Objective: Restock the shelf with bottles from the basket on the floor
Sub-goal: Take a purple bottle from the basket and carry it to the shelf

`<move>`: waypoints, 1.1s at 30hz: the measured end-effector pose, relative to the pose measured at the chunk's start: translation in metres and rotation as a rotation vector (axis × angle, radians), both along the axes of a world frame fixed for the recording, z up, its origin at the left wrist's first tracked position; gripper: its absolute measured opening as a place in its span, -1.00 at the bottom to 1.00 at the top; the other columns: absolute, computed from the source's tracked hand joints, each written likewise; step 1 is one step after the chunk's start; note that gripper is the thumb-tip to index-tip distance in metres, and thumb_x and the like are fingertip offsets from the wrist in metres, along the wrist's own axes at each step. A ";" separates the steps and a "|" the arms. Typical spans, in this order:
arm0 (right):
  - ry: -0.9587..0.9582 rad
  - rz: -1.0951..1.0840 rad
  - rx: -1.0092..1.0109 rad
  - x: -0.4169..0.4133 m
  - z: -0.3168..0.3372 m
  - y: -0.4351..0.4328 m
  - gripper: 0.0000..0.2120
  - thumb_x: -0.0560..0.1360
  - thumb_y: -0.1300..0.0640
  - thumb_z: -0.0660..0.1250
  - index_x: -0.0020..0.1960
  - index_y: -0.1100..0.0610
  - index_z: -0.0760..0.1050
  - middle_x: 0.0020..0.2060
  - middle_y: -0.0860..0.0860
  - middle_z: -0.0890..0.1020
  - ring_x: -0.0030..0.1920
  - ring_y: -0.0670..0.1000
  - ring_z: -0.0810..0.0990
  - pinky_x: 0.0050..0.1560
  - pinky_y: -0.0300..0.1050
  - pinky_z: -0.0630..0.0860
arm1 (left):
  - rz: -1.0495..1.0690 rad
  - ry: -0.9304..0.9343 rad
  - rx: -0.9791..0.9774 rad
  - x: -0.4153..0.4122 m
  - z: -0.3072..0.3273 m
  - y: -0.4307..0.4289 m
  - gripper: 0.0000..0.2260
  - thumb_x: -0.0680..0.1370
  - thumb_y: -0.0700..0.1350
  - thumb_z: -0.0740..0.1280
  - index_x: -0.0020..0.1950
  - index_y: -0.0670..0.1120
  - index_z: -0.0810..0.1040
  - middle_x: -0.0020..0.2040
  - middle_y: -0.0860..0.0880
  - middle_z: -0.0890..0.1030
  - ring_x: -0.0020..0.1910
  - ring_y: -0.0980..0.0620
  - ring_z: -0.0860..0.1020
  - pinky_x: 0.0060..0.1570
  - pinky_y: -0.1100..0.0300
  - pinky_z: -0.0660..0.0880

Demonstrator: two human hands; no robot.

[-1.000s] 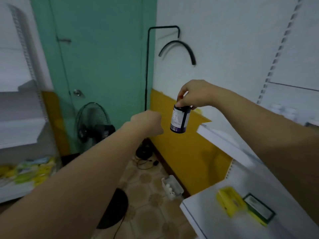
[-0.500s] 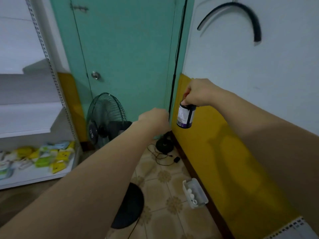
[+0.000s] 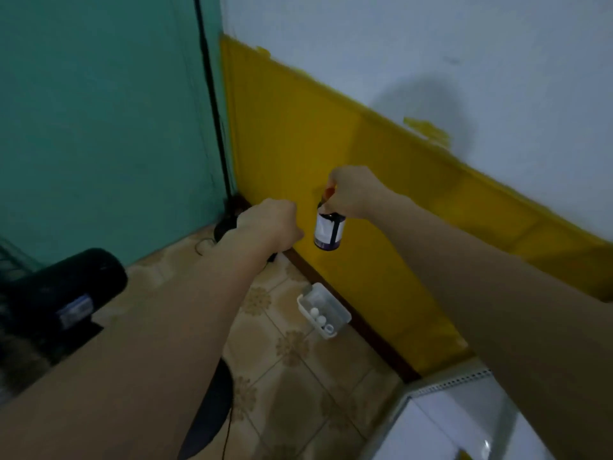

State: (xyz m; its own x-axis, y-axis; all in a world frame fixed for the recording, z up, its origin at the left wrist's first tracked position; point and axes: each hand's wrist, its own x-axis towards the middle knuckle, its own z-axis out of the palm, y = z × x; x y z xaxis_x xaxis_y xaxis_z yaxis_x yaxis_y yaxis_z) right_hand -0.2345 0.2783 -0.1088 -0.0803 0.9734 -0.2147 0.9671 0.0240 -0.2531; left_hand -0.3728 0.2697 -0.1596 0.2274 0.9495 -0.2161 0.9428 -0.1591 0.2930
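My right hand [image 3: 353, 192] grips a dark bottle [image 3: 329, 231] with a white label by its top, and the bottle hangs upright in the air in front of the yellow wall. My left hand [image 3: 270, 224] is curled into a fist just left of the bottle, apart from it and holding nothing. On the tiled floor below, against the wall, lies a small white basket [image 3: 323, 310] with a few white-capped bottles in it. A corner of the white shelf [image 3: 441, 423] shows at the bottom right.
A black floor fan [image 3: 63, 300] stands at the left, with its round base [image 3: 207, 416] and cable under my left arm. A black pole [image 3: 212, 104] runs down the corner beside the green door [image 3: 99, 121] to a stand base on the floor.
The view has dropped and turned right, toward the floor and the yellow wall. Both hands have gone lower with it; the bottle still hangs from my right hand, closer above the basket.
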 end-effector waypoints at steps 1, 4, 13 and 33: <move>0.003 -0.027 -0.007 0.006 -0.012 0.012 -0.63 0.52 0.08 0.35 0.22 0.30 0.49 0.17 0.24 0.57 0.15 0.19 0.55 0.08 0.10 0.53 | -0.020 0.008 -0.012 0.005 -0.012 0.014 -0.79 0.55 -0.04 0.28 -0.21 -0.11 0.38 -0.20 -0.07 0.45 -0.14 -0.12 0.49 -0.21 0.08 0.43; 0.005 -0.092 -0.030 0.025 -0.050 0.046 -0.63 0.52 0.14 0.34 0.23 0.35 0.49 0.17 0.30 0.55 -0.07 0.22 0.56 -0.22 0.06 0.50 | -0.076 0.015 -0.058 0.024 -0.054 0.053 -0.76 0.57 -0.06 0.25 -0.26 -0.06 0.31 -0.18 -0.09 0.46 -0.17 -0.10 0.48 -0.25 0.08 0.43; 0.035 -0.163 -0.212 0.081 -0.233 0.140 -0.81 0.53 0.29 0.26 0.14 0.29 0.46 0.05 0.34 0.53 0.04 0.23 0.56 -0.19 0.03 0.43 | -0.168 0.097 -0.140 0.083 -0.211 0.147 -0.79 0.59 -0.08 0.23 0.16 -0.16 0.47 -0.02 -0.12 0.53 -0.08 -0.10 0.49 -0.19 0.13 0.39; 0.142 -0.182 -0.236 0.100 -0.741 0.253 -0.76 0.57 0.19 0.25 0.22 0.24 0.47 0.13 0.22 0.57 0.13 0.18 0.54 0.16 0.07 0.48 | -0.142 0.206 -0.297 0.106 -0.645 0.241 -0.68 0.60 0.00 0.21 0.29 -0.11 0.35 0.17 -0.12 0.45 0.17 -0.13 0.44 -0.10 0.12 0.29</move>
